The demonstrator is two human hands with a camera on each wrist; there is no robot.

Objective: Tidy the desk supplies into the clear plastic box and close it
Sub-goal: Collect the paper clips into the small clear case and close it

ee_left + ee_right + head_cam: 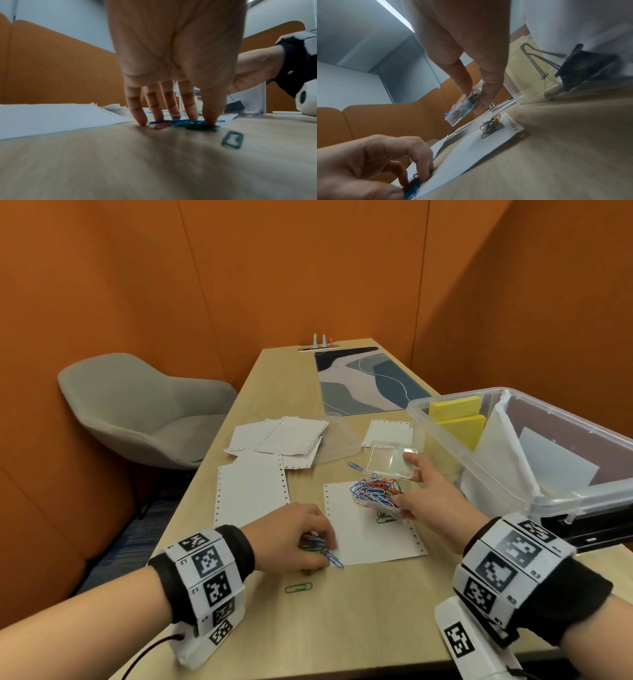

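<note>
- Orange walls close in our wooden table (260, 611). From the head view, the clear plastic box (534, 460) stands open at the right edge, lid off; our right hand (424, 494) grasps the small clip case (380, 494), tilted, above a sheet.
- Left wrist view: our left hand (173, 67) pinches a heap of paper clips (185, 123) against the tabletop; we should rake them tight before lifting.
- Right wrist view: spilled clips (491, 126) lie under the case; we should level it first.
</note>
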